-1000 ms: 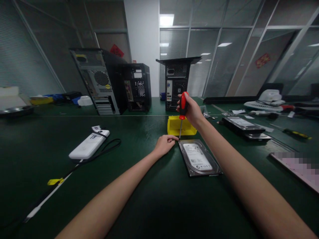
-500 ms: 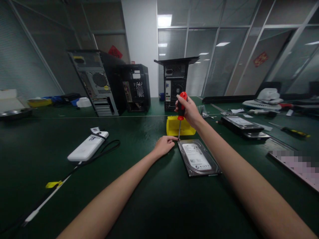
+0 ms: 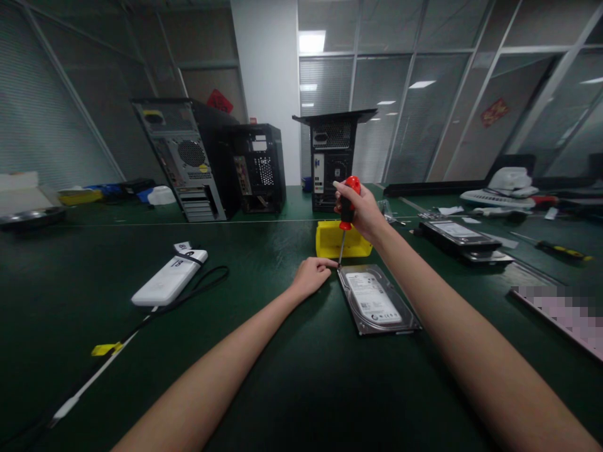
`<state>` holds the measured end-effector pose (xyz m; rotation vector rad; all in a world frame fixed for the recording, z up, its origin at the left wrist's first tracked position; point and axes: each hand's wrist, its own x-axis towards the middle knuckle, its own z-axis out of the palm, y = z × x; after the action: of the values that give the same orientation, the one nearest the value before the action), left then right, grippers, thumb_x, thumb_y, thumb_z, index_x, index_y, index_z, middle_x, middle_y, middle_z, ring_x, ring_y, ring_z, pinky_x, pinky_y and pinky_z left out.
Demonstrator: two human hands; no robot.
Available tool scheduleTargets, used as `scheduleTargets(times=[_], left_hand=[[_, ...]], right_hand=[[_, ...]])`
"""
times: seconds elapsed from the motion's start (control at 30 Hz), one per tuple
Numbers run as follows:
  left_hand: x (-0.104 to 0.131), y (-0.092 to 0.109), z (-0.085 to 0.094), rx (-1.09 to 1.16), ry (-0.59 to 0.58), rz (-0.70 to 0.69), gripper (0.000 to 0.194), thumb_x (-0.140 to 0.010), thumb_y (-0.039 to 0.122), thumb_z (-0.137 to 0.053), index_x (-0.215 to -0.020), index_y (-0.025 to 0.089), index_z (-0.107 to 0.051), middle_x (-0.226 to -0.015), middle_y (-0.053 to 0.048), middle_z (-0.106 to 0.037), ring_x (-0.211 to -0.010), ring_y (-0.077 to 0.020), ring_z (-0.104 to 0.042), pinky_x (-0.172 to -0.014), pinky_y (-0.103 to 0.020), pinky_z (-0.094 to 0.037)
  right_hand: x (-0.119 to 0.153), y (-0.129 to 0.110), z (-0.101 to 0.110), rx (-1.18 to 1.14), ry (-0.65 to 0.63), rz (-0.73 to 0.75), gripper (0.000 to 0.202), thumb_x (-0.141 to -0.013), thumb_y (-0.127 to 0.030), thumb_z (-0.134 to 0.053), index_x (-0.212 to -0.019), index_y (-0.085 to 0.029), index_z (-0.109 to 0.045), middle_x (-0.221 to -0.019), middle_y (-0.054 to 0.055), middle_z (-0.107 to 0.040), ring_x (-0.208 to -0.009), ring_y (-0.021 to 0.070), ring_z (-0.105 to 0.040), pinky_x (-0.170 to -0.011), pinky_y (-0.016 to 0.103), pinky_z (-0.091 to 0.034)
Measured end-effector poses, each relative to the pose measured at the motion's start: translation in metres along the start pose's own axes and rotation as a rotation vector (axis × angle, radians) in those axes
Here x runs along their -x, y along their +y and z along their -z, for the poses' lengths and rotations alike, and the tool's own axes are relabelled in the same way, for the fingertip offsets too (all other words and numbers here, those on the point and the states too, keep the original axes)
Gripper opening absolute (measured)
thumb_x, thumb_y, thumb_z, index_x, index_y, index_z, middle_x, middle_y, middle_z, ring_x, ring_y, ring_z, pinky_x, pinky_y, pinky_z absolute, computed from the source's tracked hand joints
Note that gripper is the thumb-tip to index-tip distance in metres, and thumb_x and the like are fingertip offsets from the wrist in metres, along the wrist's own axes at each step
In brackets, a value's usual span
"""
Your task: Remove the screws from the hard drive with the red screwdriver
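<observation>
A silver hard drive with a white label lies flat on the green table. My right hand is wrapped round the red and black handle of a screwdriver. Its shaft points down, with the tip at the drive's far left corner. My left hand rests on the table left of that corner, its index finger stretched to the corner beside the tip and the other fingers curled. Behind the drive sits a yellow bin.
Computer cases stand at the back. A white power bank with a cable lies left. To the right are stacked hard drives, another screwdriver, a white cap-like object and a pink pixelated panel.
The screwdriver's handle and my right hand have shifted slightly right, so the shaft leans a little more. The tip is still at the drive's corner, and my left hand is still beside it.
</observation>
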<state>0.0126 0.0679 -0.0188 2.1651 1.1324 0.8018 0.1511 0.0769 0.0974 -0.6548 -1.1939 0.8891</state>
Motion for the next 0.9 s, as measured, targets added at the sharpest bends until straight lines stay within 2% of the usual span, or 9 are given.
scheduleTargets(times=[0.37, 0.9], left_hand=[[0.0017, 0.0034, 0.001, -0.011, 0.008, 0.01, 0.04, -0.072, 0.012, -0.046, -0.101, 0.019, -0.072, -0.072, -0.002, -0.069, -0.068, -0.0151, -0.056, -0.067, -0.023, -0.042], [0.0026, 0.0039, 0.0005, 0.0, 0.016, 0.004, 0.039, -0.072, 0.012, -0.046, -0.1, 0.019, -0.072, -0.073, -0.001, -0.069, -0.068, -0.015, -0.057, -0.068, -0.023, -0.042]], right_hand=[[-0.0018, 0.0032, 0.0018, 0.043, 0.002, 0.072, 0.034, -0.064, -0.042, -0.072, -0.079, -0.021, -0.051, -0.065, -0.006, -0.05, -0.051, 0.0059, -0.045, -0.052, 0.022, -0.043], [0.0, 0.0022, 0.0007, 0.081, 0.018, 0.069, 0.035, -0.064, -0.046, -0.071, -0.079, -0.022, -0.05, -0.066, -0.006, -0.049, -0.054, 0.0062, -0.045, -0.054, 0.02, -0.043]])
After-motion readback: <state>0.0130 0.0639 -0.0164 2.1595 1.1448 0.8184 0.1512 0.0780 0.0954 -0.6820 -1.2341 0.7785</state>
